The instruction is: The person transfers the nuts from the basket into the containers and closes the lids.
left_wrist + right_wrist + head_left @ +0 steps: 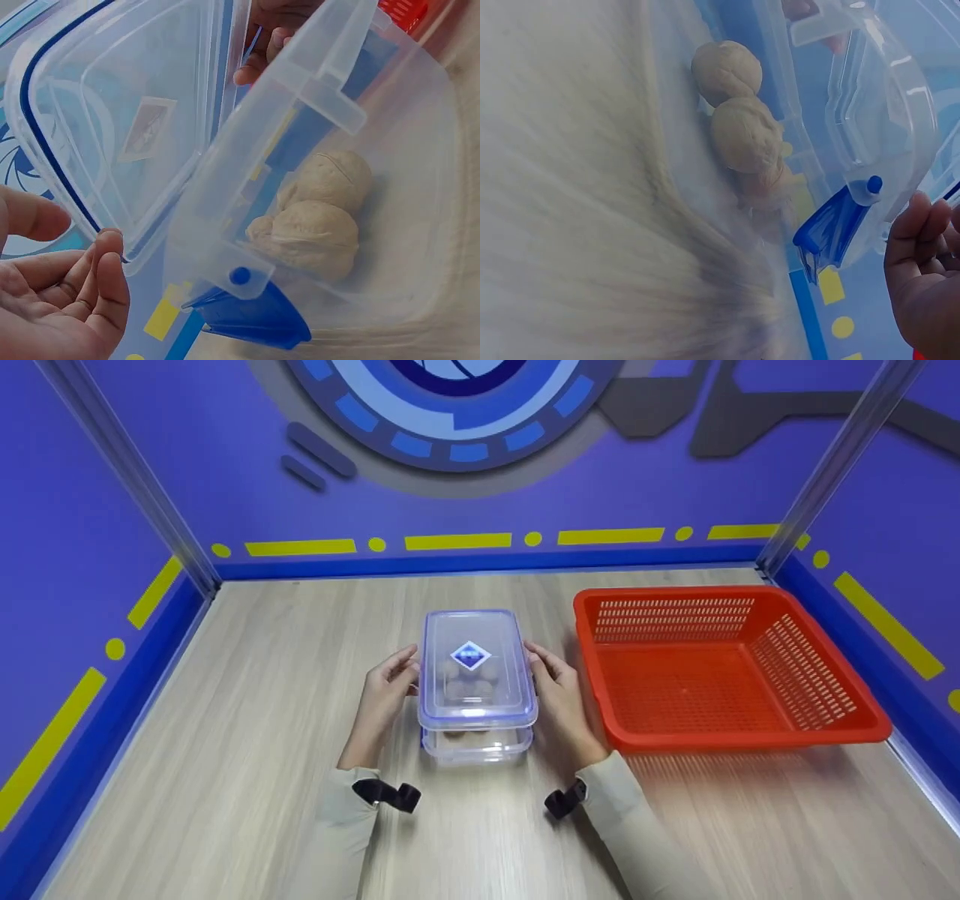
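A clear lid (480, 631) with a blue and white diamond label is held between both hands, just above a clear plastic box (477, 753). In the left wrist view the lid stands apart from the box's rim, tilted. My left hand (385, 684) pinches the lid's left edge between thumb and fingers. On the opposite edge, my right hand (559, 687) grips the lid with curled fingers. Several beige, seamed balls that look like walnuts (315, 232) lie inside the box. Blue side clips (832, 229) hang unfastened at the box's sides.
A red perforated basket (682, 741) stands on the wooden table (285, 675), just right of my right hand. Purple-blue panels (225, 510) with yellow marks enclose the back and sides of the table.
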A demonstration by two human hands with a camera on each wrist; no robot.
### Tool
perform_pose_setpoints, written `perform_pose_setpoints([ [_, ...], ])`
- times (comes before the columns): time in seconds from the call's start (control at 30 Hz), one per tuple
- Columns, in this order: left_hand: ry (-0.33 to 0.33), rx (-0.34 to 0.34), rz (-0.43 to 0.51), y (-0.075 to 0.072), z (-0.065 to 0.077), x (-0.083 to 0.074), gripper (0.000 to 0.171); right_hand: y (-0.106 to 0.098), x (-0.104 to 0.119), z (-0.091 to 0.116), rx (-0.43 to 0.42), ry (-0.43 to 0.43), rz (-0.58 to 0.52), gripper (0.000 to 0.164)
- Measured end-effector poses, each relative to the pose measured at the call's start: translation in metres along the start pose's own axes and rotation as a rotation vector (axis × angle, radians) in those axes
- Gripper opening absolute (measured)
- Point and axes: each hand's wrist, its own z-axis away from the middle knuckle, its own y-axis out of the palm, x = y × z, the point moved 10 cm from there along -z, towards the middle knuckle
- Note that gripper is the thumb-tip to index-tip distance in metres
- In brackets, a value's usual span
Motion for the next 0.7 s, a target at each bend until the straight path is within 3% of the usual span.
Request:
perform_pose_setpoints([
  [0.17, 0.010, 0.018, -0.005, 0.004, 0.000, 0.001, 0.045, 0.002, -0.002, 0.001, 0.004, 0.013, 0.045, 0.042],
  [0.27, 0.032, 0.015, -0.039, 0.006, 0.001, 0.001, 0.043, 0.003, 0.002, 0.002, 0.000, -0.022, 0.101, 0.043],
  [0.7, 0.117, 0.028, -0.373, 0.013, 0.002, 0.001, 0.047, 0.004, 0.017, 0.003, -0.032, -0.167, 0.369, 0.040],
])
